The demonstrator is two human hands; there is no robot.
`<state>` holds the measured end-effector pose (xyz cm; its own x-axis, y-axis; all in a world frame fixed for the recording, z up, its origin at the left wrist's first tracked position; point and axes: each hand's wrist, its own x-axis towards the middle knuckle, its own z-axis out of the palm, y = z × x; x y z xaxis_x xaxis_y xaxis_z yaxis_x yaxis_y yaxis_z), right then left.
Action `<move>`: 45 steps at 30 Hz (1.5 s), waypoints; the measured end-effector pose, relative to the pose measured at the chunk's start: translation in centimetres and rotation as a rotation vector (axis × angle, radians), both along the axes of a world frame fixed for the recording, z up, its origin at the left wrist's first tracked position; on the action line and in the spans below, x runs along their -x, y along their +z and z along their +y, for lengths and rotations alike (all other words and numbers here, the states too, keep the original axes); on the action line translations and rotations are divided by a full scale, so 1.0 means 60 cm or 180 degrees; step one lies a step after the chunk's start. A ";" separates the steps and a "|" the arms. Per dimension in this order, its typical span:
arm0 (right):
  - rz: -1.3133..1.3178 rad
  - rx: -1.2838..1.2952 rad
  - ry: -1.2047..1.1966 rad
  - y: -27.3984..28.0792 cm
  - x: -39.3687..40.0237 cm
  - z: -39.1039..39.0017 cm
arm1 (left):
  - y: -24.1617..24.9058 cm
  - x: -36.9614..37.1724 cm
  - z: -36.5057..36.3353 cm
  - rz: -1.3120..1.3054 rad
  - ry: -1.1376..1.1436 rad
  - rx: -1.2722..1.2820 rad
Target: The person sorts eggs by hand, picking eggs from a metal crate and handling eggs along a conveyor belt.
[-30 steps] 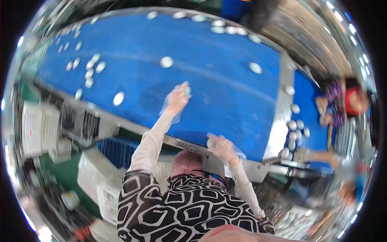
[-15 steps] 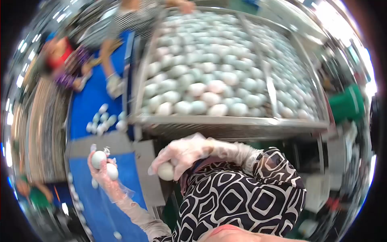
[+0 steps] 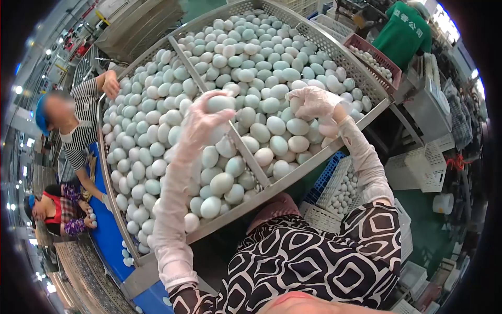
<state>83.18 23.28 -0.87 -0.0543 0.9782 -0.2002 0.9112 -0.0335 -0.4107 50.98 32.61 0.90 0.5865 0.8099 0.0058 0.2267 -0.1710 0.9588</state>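
My left hand (image 3: 197,123), in a thin clear glove, curls around a pale egg (image 3: 218,103) above the bin's metal divider (image 3: 246,152). The thumb and fingers grip this egg from its sides. Below the palm, another egg (image 3: 215,135) shows blurred. My right hand (image 3: 316,103), also gloved, reaches over the eggs in the right compartment with its fingers bent down among them. A pinkish egg (image 3: 328,129) sits under its palm; the curled fingers partly hide what they grasp. Whitish and pale green eggs (image 3: 276,125) fill both compartments of the metal bin (image 3: 309,166).
A blue belt (image 3: 107,233) runs along the left, with a person in stripes (image 3: 83,115) and another in a red apron (image 3: 52,209) beside it. White crates (image 3: 342,191) of eggs stand below right. Another person in green (image 3: 402,34) is behind a red crate (image 3: 389,83).
The view has swung toward the bin. Both hands have moved from beside the blue belt to above the eggs in the bin; the left one still holds an egg.
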 end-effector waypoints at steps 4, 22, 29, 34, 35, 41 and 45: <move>0.0255 0.0097 0.0119 -0.022 -0.026 -0.010 | -0.050 -0.110 0.053 0.0203 -0.0153 0.0288; 0.0577 -0.1418 -0.0720 -0.058 -0.065 -0.123 | -0.184 -0.367 0.175 0.1484 -0.0499 -0.1531; 0.2400 -0.2616 -0.2172 -0.093 -0.120 -0.164 | -0.152 -0.338 0.124 0.1707 -0.1462 -0.2127; 0.2868 -0.2792 -0.2483 -0.105 -0.143 -0.162 | -0.123 -0.330 0.047 0.1647 -0.1622 -0.3465; 0.2754 -0.2765 -0.2517 -0.107 -0.141 -0.164 | -0.138 -0.333 0.031 0.1512 -0.1720 -0.3505; 0.2240 -0.2565 -0.2378 -0.125 -0.151 -0.157 | -0.094 -0.306 -0.086 0.1808 -0.2242 -0.1721; 0.2009 -0.2422 -0.2316 -0.113 -0.137 -0.157 | -0.103 -0.250 -0.103 0.0973 -0.2319 -0.2443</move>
<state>91.40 13.84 -7.66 0.6726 0.6771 0.2987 0.4145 -0.0103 -0.9100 65.97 26.45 -5.28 0.9848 0.1123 0.1326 0.0390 -0.8866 0.4609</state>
